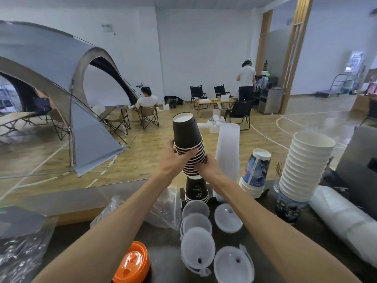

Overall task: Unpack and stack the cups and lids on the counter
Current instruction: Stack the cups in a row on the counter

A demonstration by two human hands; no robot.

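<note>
Head view: left hand (177,160) and right hand (205,167) both grip a tilted sleeve of inverted black cups (188,146), held just above the shorter black cup stack (196,190) standing on the counter (167,250). Likely step: seating the held sleeve on that base. Risks: the tilt means a crooked landing, the combined column topples; the grip sits low, so the top cups could slide off; a fall would hit the clear cup column (227,152) or the lids (196,223) nearby.
</note>
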